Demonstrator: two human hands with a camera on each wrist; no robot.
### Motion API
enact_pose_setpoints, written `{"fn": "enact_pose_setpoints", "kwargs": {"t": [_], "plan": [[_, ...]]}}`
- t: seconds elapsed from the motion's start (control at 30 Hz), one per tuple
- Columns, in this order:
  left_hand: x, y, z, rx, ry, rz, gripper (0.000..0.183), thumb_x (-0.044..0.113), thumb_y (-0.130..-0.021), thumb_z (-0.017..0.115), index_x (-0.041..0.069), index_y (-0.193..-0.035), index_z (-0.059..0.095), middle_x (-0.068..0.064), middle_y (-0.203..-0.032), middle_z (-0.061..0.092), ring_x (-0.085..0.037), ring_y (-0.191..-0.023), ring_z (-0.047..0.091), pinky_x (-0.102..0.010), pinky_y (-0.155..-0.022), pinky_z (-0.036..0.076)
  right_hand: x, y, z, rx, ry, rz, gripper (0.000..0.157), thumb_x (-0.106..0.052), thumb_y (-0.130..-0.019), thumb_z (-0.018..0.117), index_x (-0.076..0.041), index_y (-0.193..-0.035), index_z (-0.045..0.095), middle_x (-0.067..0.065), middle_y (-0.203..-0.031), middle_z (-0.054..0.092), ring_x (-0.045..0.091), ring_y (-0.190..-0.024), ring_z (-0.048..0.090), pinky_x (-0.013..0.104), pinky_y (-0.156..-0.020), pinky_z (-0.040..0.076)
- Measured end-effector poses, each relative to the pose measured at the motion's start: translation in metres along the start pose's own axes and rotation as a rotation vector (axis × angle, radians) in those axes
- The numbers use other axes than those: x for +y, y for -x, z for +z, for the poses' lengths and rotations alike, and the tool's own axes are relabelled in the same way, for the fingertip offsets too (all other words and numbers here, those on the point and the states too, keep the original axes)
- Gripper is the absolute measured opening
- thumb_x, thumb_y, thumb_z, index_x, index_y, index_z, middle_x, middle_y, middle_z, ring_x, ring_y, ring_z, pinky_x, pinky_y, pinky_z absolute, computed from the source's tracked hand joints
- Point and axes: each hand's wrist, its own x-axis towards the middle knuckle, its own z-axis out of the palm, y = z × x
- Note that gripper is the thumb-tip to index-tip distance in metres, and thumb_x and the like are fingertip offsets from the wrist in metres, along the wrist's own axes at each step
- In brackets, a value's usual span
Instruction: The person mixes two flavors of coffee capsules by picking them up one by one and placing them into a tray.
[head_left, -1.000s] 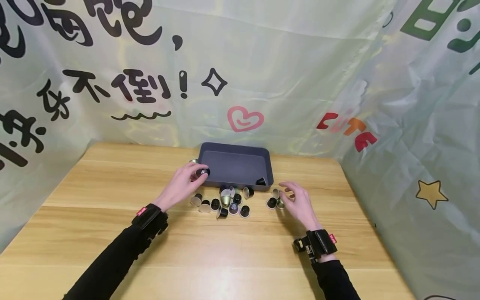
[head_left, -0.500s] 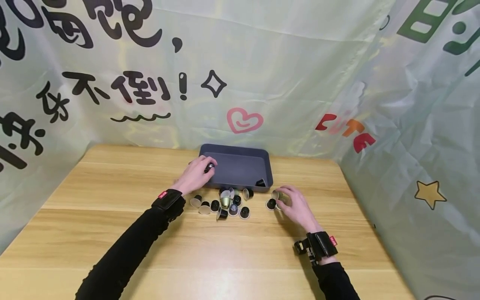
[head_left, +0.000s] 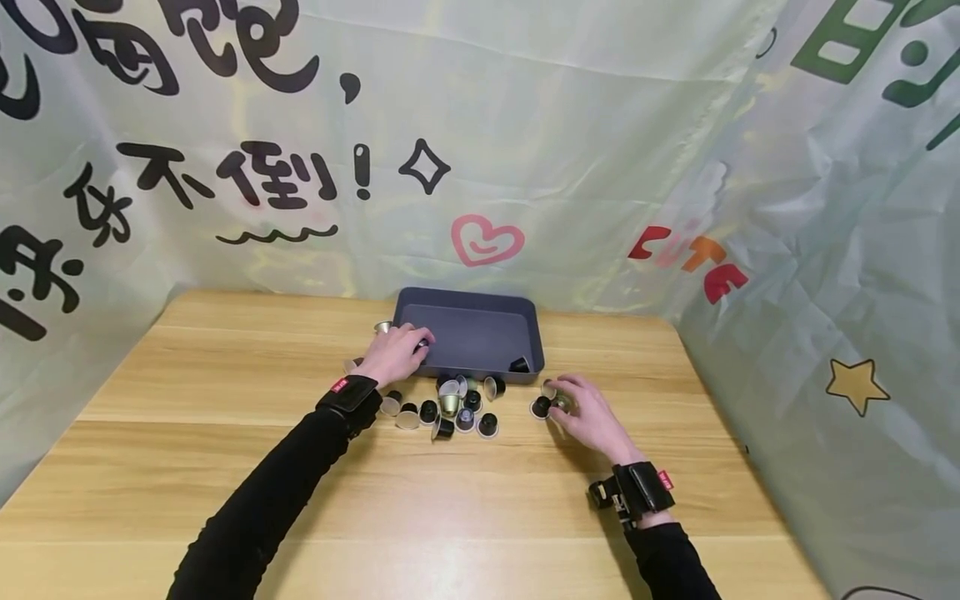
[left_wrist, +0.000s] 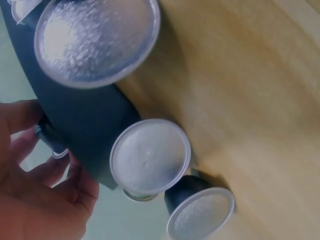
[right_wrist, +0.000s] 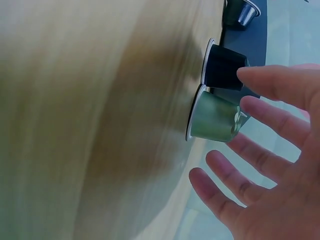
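Note:
My left hand (head_left: 393,354) is over the left end of a dark blue-grey tray (head_left: 472,325). Between its thumb and fingers it pinches a dark coffee capsule (left_wrist: 48,134), partly hidden by the fingers. On the table at the tray's right front corner, my right hand (head_left: 592,421) has its fingers loosely spread around a green capsule (right_wrist: 215,117) and a black capsule (right_wrist: 225,69), both standing on their rims. Its thumb tip meets the black capsule's side in the right wrist view; whether it presses is unclear. Another black capsule (head_left: 519,365) lies in the tray's near right corner.
Several loose capsules cluster before the tray, among them a gold-green capsule (head_left: 449,403) and a tipped black capsule (head_left: 442,428). A light metallic capsule (head_left: 383,327) is left of the tray. A printed cloth (head_left: 337,275) hangs behind the wooden table (head_left: 450,517).
My left hand has moved right, carrying the dark capsule from the tray's left edge to over its interior, then dipped slightly. My right hand's fingers have drawn a little closer to the capsules.

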Motion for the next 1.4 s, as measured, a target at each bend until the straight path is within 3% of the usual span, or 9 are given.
{"fn": "enact_pose_setpoints", "kwargs": {"t": [0.3, 0.43, 0.6, 0.83, 1.03, 1.27, 1.4], "plan": [[0.001, 0.001, 0.004, -0.015, -0.054, -0.014, 0.025, 0.018, -0.101, 0.058, 0.013, -0.124, 0.068, -0.014, -0.117, 0.069, -0.035, -0.106, 0.064, -0.05, -0.088, 0.05, -0.001, 0.001, -0.001, -0.012, 0.007, -0.024, 0.048, -0.01, -0.086, 0.073, -0.002, -0.132, 0.062, 0.026, -0.141, 0.055, 0.048, -0.129, 0.051, 0.069, -0.11, 0.039], [0.001, 0.002, 0.004, -0.017, -0.025, -0.012, 0.027, 0.017, -0.102, 0.056, 0.011, -0.126, 0.067, -0.016, -0.12, 0.069, -0.036, -0.108, 0.063, -0.05, -0.089, 0.05, -0.001, 0.001, -0.001, -0.01, 0.018, -0.04, 0.048, -0.008, -0.086, 0.073, -0.001, -0.132, 0.062, 0.026, -0.142, 0.054, 0.048, -0.13, 0.051, 0.07, -0.11, 0.038], [-0.003, 0.009, 0.003, 0.041, 0.049, 0.024, 0.029, 0.015, -0.103, 0.053, 0.008, -0.129, 0.066, -0.018, -0.126, 0.066, -0.037, -0.115, 0.061, -0.051, -0.095, 0.049, -0.001, 0.0, 0.0, 0.0, 0.016, -0.066, 0.046, -0.006, -0.085, 0.073, 0.0, -0.13, 0.063, 0.027, -0.14, 0.055, 0.048, -0.126, 0.054, 0.067, -0.107, 0.043], [-0.013, 0.034, -0.006, 0.147, 0.205, 0.017, 0.031, 0.016, -0.101, 0.055, 0.006, -0.129, 0.064, -0.019, -0.129, 0.065, -0.039, -0.12, 0.059, -0.058, -0.104, 0.044, -0.002, -0.003, 0.0, 0.008, -0.002, -0.111, 0.045, -0.003, -0.083, 0.075, 0.002, -0.127, 0.064, 0.024, -0.134, 0.059, 0.042, -0.121, 0.059, 0.058, -0.101, 0.053], [-0.027, 0.064, -0.012, 0.176, 0.324, -0.042, 0.033, 0.015, -0.102, 0.054, 0.005, -0.133, 0.06, -0.023, -0.138, 0.059, -0.044, -0.128, 0.053, -0.067, -0.113, 0.034, -0.005, -0.005, 0.0, -0.001, 0.033, -0.104, 0.043, -0.003, -0.082, 0.076, 0.001, -0.124, 0.066, 0.022, -0.131, 0.06, 0.041, -0.121, 0.058, 0.058, -0.102, 0.052], [-0.04, 0.09, -0.014, 0.214, 0.39, -0.09, 0.036, 0.014, -0.102, 0.055, 0.006, -0.137, 0.058, -0.023, -0.141, 0.057, -0.04, -0.115, 0.059, -0.062, -0.098, 0.047, -0.004, -0.009, -0.003, -0.037, 0.054, -0.108, 0.044, 0.004, -0.08, 0.074, 0.003, -0.123, 0.066, 0.023, -0.129, 0.061, 0.042, -0.118, 0.059, 0.059, -0.102, 0.051], [-0.041, 0.096, -0.016, 0.228, 0.396, -0.107, 0.037, 0.016, -0.102, 0.055, 0.008, -0.137, 0.057, -0.023, -0.141, 0.057, -0.038, -0.111, 0.059, -0.061, -0.096, 0.047, -0.004, -0.012, -0.004, -0.056, 0.059, -0.117, 0.043, 0.007, -0.08, 0.071, 0.003, -0.122, 0.067, 0.023, -0.127, 0.062, 0.043, -0.118, 0.06, 0.059, -0.103, 0.051]]}}
